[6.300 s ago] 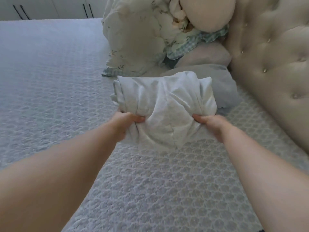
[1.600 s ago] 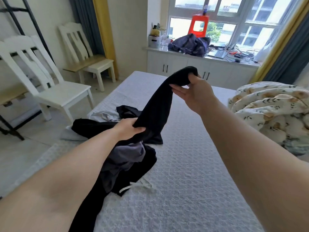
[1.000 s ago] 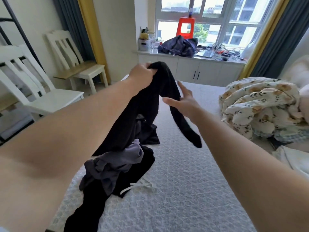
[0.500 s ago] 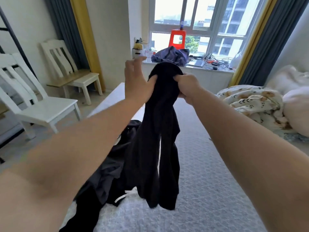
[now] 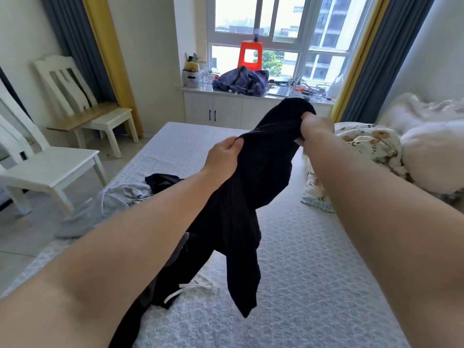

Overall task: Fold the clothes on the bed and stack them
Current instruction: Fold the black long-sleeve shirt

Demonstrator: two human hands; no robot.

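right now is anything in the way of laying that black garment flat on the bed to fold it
Nothing visible. Both the left hand and right hand grip the black garment, and the grey bedspread beneath it lies bare. The clothes pile sits to the left.

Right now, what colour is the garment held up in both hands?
Plain black garment, no visible pattern, gripped by the left hand and right hand; the head view shows it.

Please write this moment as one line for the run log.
step: unfolding | left hand: grips black cloth garment | right hand: grips its upper edge | garment: lifted above grey quilted bed | folded: not yet
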